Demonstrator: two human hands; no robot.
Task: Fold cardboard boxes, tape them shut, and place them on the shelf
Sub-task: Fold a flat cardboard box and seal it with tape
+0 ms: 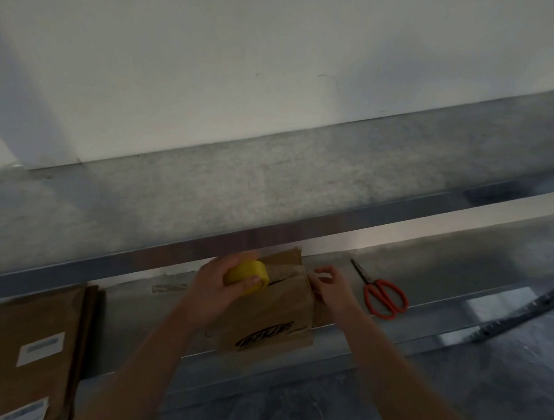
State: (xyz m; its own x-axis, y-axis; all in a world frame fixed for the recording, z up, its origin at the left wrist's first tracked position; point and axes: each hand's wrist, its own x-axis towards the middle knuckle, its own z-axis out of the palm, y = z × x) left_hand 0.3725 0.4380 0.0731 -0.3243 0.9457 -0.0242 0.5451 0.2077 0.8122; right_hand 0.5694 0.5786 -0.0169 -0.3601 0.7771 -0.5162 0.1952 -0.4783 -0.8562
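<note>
Cardboard box stands on the long metal shelf, right between your two hands. A big stack of flat cardboard lies well left of your left hand. Scissors with orange handles lie just right of your right hand. Your left hand grips the yellow tape roll on top of the box. Your right hand's fingers curl at the box's right edge; you cannot tell if they pinch anything.
</note>
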